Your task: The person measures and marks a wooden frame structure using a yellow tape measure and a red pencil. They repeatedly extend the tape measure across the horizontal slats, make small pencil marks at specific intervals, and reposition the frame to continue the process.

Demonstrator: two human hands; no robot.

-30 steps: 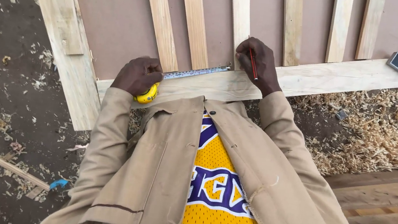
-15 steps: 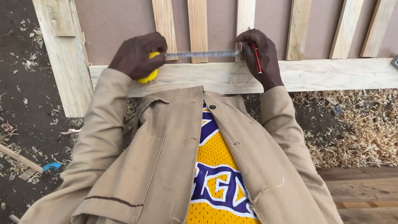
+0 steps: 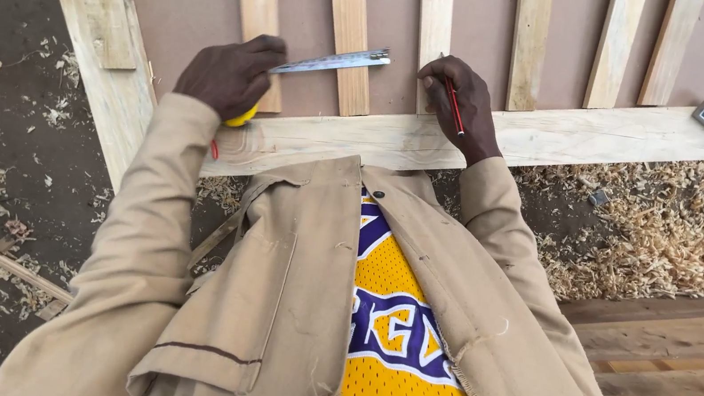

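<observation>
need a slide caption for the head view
Left hand extends yellow tape measure; right hand holds red pencil over pale wooden frame.

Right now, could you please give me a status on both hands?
Left hand shut on tape measure, blade out. Right hand shut on pencil, over slat. Nothing between.

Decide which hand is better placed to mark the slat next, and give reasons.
Probably the right hand: it holds the red pencil at a slat, while the left hand grips the yellow tape measure, whose blade reaches toward it.
</observation>
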